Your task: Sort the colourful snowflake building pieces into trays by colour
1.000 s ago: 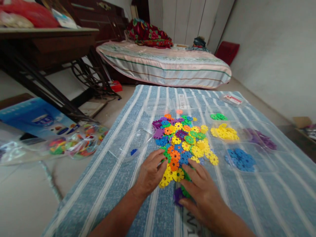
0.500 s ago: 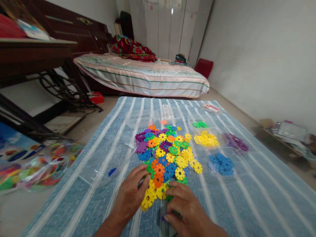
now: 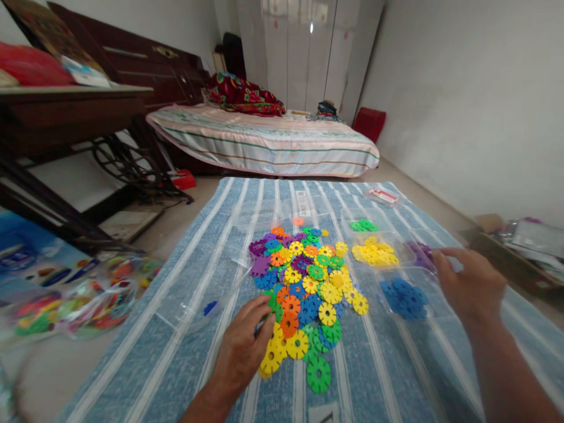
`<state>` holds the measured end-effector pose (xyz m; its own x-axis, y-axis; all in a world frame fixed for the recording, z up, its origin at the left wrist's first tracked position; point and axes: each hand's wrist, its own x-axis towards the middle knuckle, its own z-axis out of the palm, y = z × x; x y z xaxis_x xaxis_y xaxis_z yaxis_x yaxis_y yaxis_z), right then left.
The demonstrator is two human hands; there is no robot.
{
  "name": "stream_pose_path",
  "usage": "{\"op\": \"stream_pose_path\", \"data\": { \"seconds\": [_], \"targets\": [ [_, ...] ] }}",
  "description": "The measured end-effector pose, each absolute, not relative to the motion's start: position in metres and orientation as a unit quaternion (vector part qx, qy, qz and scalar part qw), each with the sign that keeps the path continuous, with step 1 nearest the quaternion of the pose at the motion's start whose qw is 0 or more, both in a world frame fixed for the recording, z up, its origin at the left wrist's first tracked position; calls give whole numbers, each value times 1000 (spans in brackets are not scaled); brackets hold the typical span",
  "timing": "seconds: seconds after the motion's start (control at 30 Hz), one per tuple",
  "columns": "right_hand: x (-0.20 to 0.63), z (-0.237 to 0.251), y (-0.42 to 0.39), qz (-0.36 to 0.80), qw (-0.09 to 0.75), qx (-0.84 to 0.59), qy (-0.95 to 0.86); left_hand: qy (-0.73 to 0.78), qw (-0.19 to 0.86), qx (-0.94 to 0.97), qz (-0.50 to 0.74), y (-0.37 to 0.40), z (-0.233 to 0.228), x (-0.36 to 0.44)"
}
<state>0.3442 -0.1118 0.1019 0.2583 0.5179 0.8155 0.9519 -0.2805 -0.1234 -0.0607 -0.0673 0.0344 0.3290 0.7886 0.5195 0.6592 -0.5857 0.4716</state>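
Note:
A mixed pile of notched plastic flower discs in yellow, green, blue, orange and purple lies on the striped cloth. At its near left edge is my left hand, fingers curled beside green and yellow discs. Something dark shows between its thumb and fingers, too hidden to name. My right hand is at the right, its fingertips pinched together at the purple discs in a clear tray. Beside it, clear trays hold blue discs, yellow discs and green discs.
A clear tray with one dark blue disc lies left of the pile. Another clear tray stands at the back, near a small packet. Beyond are a bed and, at left, a sewing-machine table.
My right hand has moved from the near side of the pile, where a purple piece showed at its fingertips, right to the purple discs. My left hand stays at the pile. The view has shifted slightly.

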Motion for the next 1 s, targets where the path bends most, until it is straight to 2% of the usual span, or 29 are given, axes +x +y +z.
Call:
{"op": "stream_pose_path", "data": {
  "seconds": [0.23,0.4,0.67,1.0],
  "targets": [
    [232,62,-122,-124,402,-599,-681,471,48,801,366,-74,30,-58],
    [163,55,-119,-4,379,-530,-759,473,74,811,336,-78,34,-60],
    [119,58,-99,28,277,-594,-755,417,136,875,208,-94,45,-82],
    [111,42,-96,57,380,-604,-698,393,33,885,249,-97,14,-95]
  ]
}}
